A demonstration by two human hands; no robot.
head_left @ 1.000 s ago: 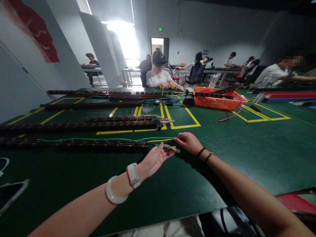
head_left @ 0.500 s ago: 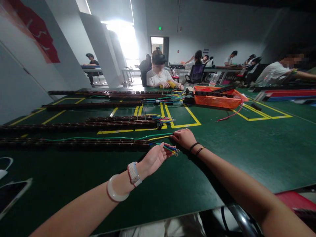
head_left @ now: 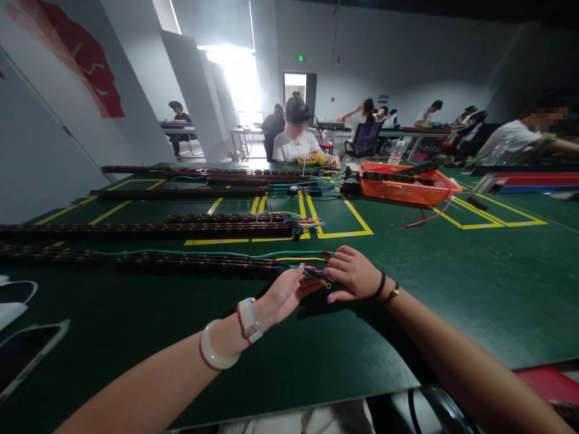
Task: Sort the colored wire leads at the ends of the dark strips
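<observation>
My left hand [head_left: 284, 293] is closed around a bundle of coloured wires [head_left: 312, 274] at the end of the nearest long dark strip [head_left: 136, 263]. The wire ends stick out past its fingertips. My right hand [head_left: 353, 274] rests on the green table [head_left: 452, 283] just right of the wire ends, fingers curled, fingertips touching the wire ends. A green wire [head_left: 203, 254] and a yellow one run along the strip toward both hands.
More long dark strips [head_left: 149, 229] with coloured wire ends lie further back, between yellow tape lines [head_left: 337, 232]. An orange basket [head_left: 402, 187] stands at the back right. A phone [head_left: 27, 355] lies at the left edge. Other people sit at tables behind.
My right hand has come back from the green wire's far end to the wire tips held in my left hand. The camera view has shifted slightly.
</observation>
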